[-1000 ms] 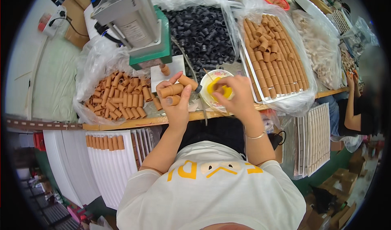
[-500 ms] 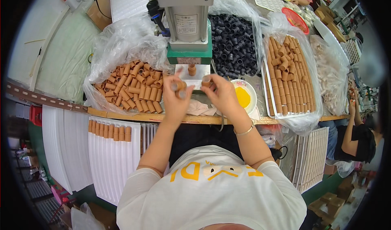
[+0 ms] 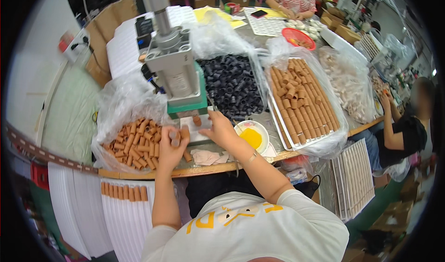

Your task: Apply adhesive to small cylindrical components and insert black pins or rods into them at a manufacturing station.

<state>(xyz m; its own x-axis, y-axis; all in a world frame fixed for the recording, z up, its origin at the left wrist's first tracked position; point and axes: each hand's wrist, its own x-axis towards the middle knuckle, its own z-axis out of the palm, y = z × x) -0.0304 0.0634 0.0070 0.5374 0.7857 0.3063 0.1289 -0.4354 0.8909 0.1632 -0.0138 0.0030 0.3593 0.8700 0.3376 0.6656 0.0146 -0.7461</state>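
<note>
My left hand is closed around a few short brown tubes, beside the heap of loose brown tubes. Over the right side of the press's metal plate reaches my right hand, thumb and forefinger apart with nothing visible between them. A single brown piece stands upright on that plate, just left of my right fingertips. Above it is the green and grey press head. Another brown tube lies on the table by my left wrist.
A crumpled pale cloth lies at the table edge. To its right is a bowl of yellow material. Black rings are heaped behind, and a tray of brown tubes stands right. A person works across the table.
The whole view has swung, showing more of the far table. My right hand no longer shows the small brown piece it pinched. My left hand still holds tubes.
</note>
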